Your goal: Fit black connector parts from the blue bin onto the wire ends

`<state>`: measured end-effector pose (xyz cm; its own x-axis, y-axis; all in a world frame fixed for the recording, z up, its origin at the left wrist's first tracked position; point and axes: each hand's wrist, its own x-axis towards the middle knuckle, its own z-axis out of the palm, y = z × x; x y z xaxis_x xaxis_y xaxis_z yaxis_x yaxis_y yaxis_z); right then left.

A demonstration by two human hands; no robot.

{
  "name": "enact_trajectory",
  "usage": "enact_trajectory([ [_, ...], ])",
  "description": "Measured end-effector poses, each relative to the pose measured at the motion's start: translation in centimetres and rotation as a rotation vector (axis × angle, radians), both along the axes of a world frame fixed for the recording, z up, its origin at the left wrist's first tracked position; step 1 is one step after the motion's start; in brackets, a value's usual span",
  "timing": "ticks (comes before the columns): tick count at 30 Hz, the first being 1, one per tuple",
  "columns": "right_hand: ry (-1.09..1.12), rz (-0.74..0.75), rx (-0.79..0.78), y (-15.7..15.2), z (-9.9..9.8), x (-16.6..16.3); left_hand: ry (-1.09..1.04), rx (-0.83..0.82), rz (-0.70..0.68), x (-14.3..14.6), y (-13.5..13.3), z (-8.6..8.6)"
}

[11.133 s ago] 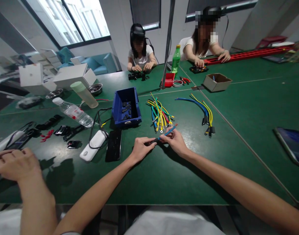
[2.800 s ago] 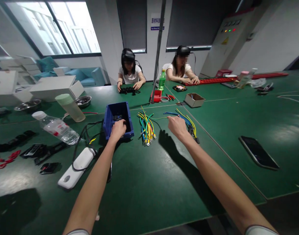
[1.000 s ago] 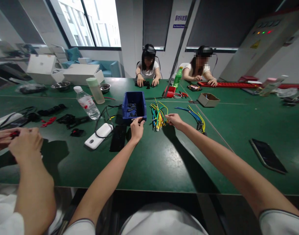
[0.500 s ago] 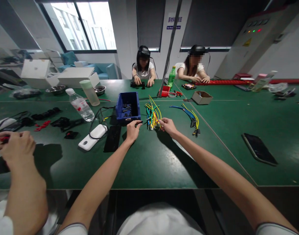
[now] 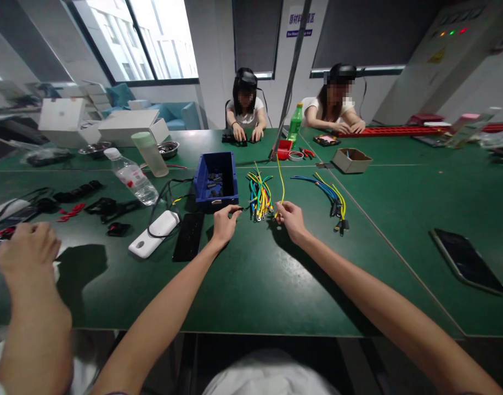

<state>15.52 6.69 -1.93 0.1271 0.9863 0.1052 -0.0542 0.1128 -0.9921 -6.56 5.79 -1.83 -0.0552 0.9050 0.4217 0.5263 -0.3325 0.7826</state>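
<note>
Head view: your right hand [image 5: 290,219] pinches the near end of the yellow wire [image 5: 281,184] just right of the wire bundle [image 5: 259,193]. The wire's long axis runs away from you, arching up off the bench [image 5: 251,285]. Just left of the bundle, your left hand [image 5: 222,224] has its fingers closed on what looks like a small dark piece [image 5: 236,210]. Both forearms are stretched forward.

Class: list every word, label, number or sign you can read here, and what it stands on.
Wall sign: white characters on blue, too blurred to read.
Water bottle label: red print, too small to read.
Green bottle label: too small to read.
Cabinet: yellow warning triangle, no legible words.
</note>
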Motion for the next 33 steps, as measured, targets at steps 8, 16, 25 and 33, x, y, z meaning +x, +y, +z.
enact_trajectory([
  [8, 0.04, -0.027, 0.006, -1.1, 0.1, 1.0, 0.02, 0.007, -0.027, 0.2, -0.1, 0.3],
  [16, 0.035, -0.151, 0.089, -1.0, -1.2, 1.2, 0.011, -0.025, -0.018, 0.2, -0.1, 0.2],
  [25, 0.075, -0.126, 0.062, -1.0, -1.0, 1.2, 0.049, -0.033, -0.028, 0.5, -0.3, 0.5],
  [33, 0.09, -0.153, 0.077, -0.8, -1.4, 1.2, 0.025, -0.068, -0.033, 1.1, -0.8, 0.5],
])
